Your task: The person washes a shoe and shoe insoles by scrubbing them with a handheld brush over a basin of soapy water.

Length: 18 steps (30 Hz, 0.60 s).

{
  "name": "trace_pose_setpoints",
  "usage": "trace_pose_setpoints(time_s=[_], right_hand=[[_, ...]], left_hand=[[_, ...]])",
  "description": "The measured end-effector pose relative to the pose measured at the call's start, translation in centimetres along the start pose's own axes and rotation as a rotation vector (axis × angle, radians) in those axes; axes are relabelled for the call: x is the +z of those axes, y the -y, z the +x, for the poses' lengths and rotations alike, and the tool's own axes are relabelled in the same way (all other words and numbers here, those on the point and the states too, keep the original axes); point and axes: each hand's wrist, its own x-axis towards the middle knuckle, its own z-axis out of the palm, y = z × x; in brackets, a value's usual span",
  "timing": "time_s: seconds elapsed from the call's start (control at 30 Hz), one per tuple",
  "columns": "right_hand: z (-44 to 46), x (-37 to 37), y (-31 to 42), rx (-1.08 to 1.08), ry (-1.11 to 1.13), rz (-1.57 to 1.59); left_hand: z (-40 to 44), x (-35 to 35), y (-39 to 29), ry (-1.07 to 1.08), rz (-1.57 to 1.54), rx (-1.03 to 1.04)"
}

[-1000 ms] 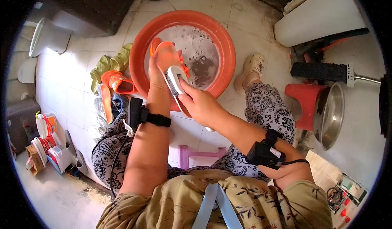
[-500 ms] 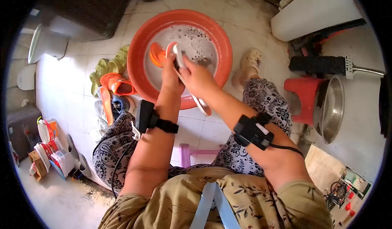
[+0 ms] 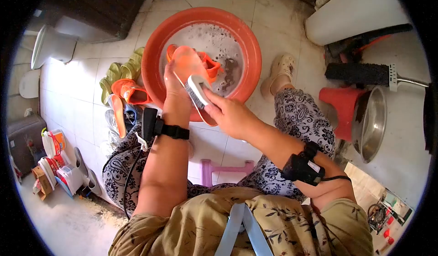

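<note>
My left hand (image 3: 175, 86) is closed around the edge of an orange insole (image 3: 188, 61), held tilted over the near side of a red-orange basin (image 3: 153, 41). In my right hand (image 3: 232, 115) is a white scrubbing brush (image 3: 199, 86), its grey bristles facing the insole's middle; whether they touch is hard to tell. Soapy water (image 3: 219, 39) with foam fills the basin. An orange shoe (image 3: 211, 67) lies in that water, partly behind the insole.
Left of the basin, on the tiles, are green slippers (image 3: 121, 71), another orange shoe (image 3: 130, 92) and a second orange insole (image 3: 117, 115). A pink stool (image 3: 206, 174) is between my legs. On the right are a red stool (image 3: 337, 110), a metal bowl (image 3: 376, 124) and a black-bristled broom (image 3: 358, 73).
The insole has turned so its orange face shows upward. My right hand and the brush have moved down and right along it. The shoe in the water is more visible.
</note>
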Motion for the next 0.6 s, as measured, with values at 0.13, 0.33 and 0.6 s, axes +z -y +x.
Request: trace_pose_setpoints(time_s=[0.13, 0.33, 0.6], right_hand=[[2.5, -1.5, -0.7, 0.023, -0.169, -0.085], [5.2, -1.8, -2.4, -0.093, -0.474, -0.276], [2.2, -0.1, -0.5, 0.038, -0.195, -0.223]], left_hand=[[1.7, 0.1, 1.9, 0.232, -0.049, -0.145], [-0.2, 1.6, 3.4, 0.241, 0.014, -0.109], [0.6, 0.3, 0.4, 0.185, -0.100, -0.062]])
